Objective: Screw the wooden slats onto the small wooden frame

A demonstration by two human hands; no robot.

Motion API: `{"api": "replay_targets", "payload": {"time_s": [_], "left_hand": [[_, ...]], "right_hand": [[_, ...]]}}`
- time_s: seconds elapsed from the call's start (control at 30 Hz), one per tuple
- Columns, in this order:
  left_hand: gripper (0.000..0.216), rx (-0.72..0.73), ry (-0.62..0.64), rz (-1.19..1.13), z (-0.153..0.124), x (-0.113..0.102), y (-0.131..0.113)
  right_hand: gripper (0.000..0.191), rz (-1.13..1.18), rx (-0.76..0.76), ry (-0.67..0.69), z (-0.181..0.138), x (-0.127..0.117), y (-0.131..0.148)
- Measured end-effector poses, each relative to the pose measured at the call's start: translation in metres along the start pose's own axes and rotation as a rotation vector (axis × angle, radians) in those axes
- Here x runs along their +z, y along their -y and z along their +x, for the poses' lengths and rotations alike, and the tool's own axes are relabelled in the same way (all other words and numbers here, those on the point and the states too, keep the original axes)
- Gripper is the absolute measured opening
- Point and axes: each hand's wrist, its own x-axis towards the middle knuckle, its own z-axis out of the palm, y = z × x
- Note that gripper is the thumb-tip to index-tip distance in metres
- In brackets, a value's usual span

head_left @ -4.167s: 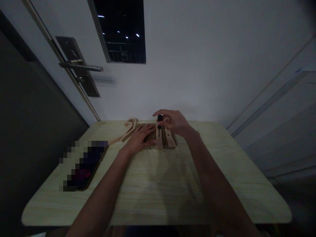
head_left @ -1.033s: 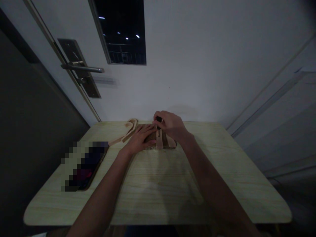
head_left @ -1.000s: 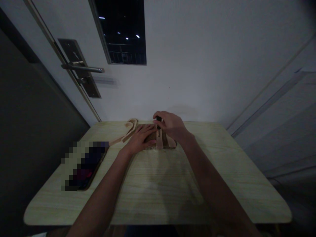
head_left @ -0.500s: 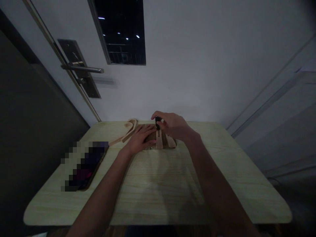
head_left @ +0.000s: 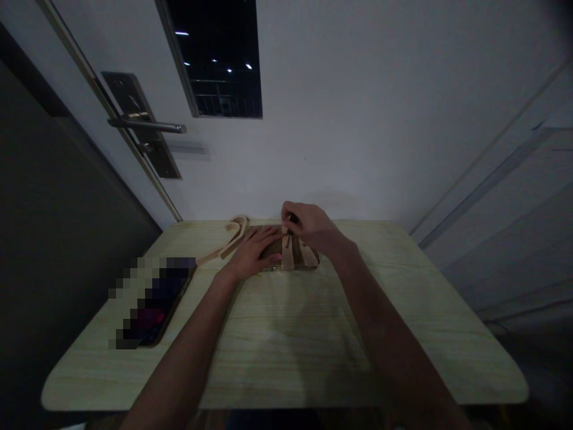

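Note:
A small wooden piece (head_left: 293,257) made of pale and dark strips lies at the far middle of the light wooden table (head_left: 286,334). My left hand (head_left: 253,249) rests flat on its left part, fingers stretched out. My right hand (head_left: 311,227) is closed round a small dark-handled tool (head_left: 290,222), which stands upright with its tip on one pale strip. Thin curved wooden parts (head_left: 233,236) lie just left of the piece.
A phone-like object (head_left: 150,301), blurred out, lies near the table's left edge. A white door with a metal lever handle (head_left: 147,125) and a dark window stands behind the table. Grey wall panels run along the right.
My right hand has shifted slightly and closed lower over the tool, pressing it down onto the strip. The left hand has stayed flat on the piece.

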Motion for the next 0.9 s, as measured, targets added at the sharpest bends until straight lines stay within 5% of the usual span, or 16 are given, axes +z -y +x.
{"api": "replay_targets", "payload": {"time_s": [0.3,0.6,0.9], "left_hand": [[0.058,0.020,-0.016,0.012,0.000,0.001,0.001],[0.058,0.008,-0.006,0.008,0.000,-0.001,0.000],[0.060,-0.003,-0.006,0.005,-0.001,0.000,0.001]], "right_hand": [[0.044,0.122,-0.051,0.090,-0.005,0.006,-0.005],[0.055,0.212,0.036,0.129,-0.007,-0.008,0.004],[0.010,0.138,0.059,-0.027,0.002,0.008,-0.007]]}}
